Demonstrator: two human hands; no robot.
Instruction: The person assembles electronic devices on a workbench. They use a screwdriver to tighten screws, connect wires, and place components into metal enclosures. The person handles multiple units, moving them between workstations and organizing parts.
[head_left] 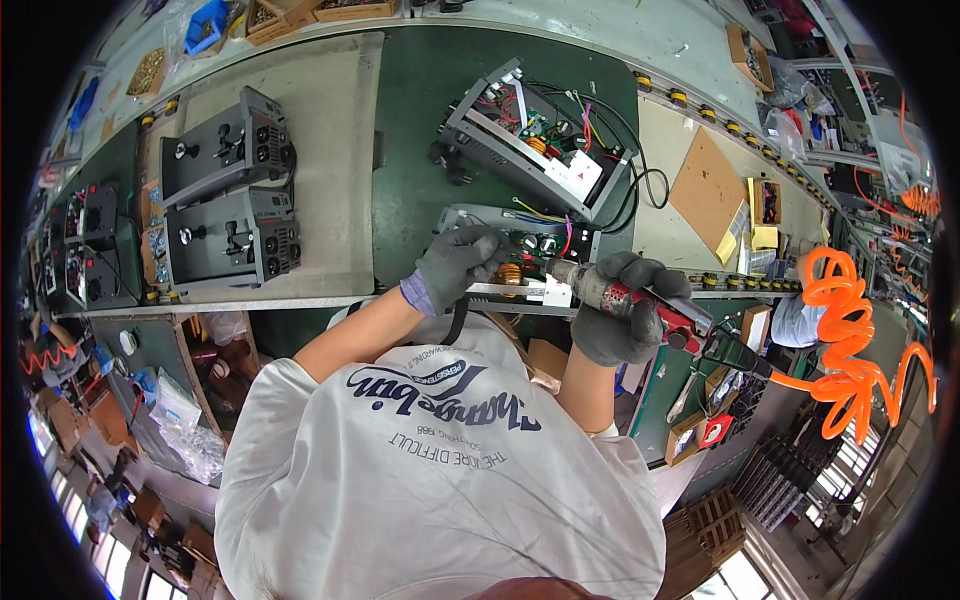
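Note:
My right hand [622,318], in a dark grey glove, is wrapped round a red and grey air screwdriver [607,293]. The tool's nose points left over the near open machine [590,243], a grey housing with circuit parts, a copper coil and loose coloured wires. At that machine's left part my left hand [458,264], also gloved, has its fingers curled together. What lies between those fingers, if anything, is hidden. Just beyond stands a second open machine [535,150], tilted across the green mat, with wires, a coil and a white label showing.
Two closed grey machines [225,150] stand on the left of the bench. An orange coiled air hose [840,340] runs to the screwdriver from the right. A brown board [708,190] lies at right, near a small box [767,203]. Parts boxes [280,18] line the far shelf.

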